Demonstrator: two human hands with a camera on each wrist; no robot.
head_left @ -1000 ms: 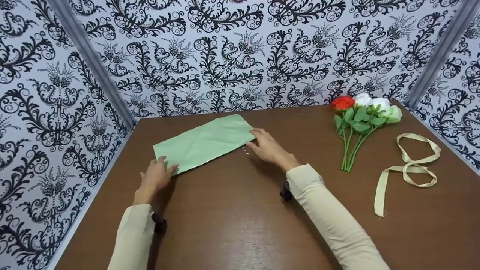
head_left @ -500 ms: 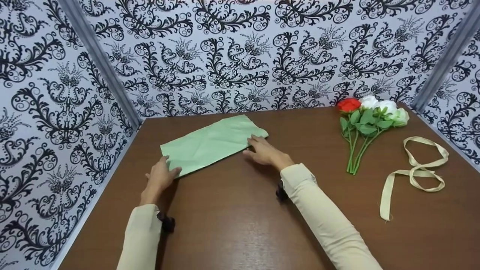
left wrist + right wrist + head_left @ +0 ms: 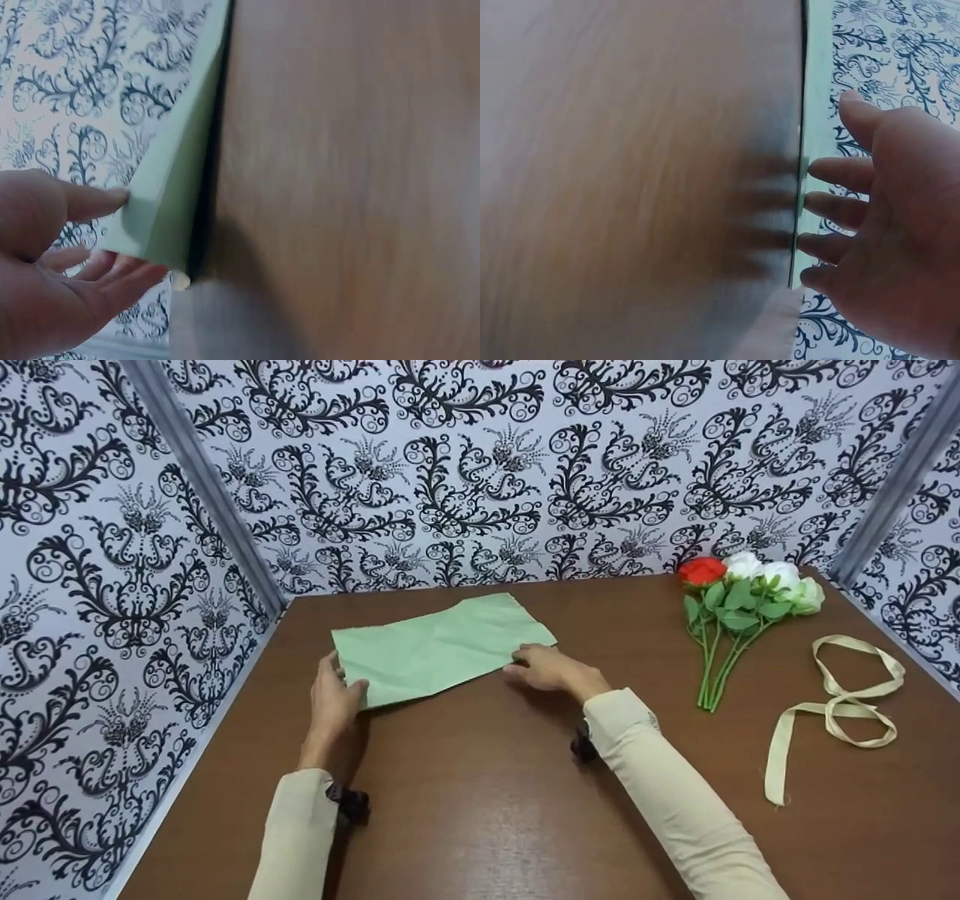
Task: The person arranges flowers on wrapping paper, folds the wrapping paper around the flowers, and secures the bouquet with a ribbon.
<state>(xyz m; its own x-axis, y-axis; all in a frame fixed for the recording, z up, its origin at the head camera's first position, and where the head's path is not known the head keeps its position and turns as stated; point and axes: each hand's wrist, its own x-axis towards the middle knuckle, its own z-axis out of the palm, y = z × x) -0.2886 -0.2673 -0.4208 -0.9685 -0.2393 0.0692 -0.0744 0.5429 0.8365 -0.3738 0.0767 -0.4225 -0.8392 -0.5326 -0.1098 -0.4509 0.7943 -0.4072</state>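
A pale green sheet of paper (image 3: 442, 649) with creases lies toward the back left of the table. At its left end my left hand (image 3: 335, 697) holds the edge, thumb above and fingers beneath. That end is lifted off the table in the left wrist view, where the paper (image 3: 169, 180) bends upward. Near the sheet's front right corner, my right hand (image 3: 551, 666) touches the paper. Seen from the right wrist, the right hand (image 3: 900, 210) has its fingers extended, fingertips on the paper's edge (image 3: 819, 90) and thumb apart from it.
Artificial flowers, a red rose (image 3: 703, 572) and several white ones (image 3: 776, 577) with green stems, lie at the back right. A cream ribbon (image 3: 825, 709) lies looped at the right on the brown table (image 3: 480, 802). Black-and-white patterned walls (image 3: 465, 472) close the back and sides.
The left end of the paper has risen with my left hand. My right hand moved in to the front edge, uncovering the right corner. Small white specks by the paper are no longer visible.
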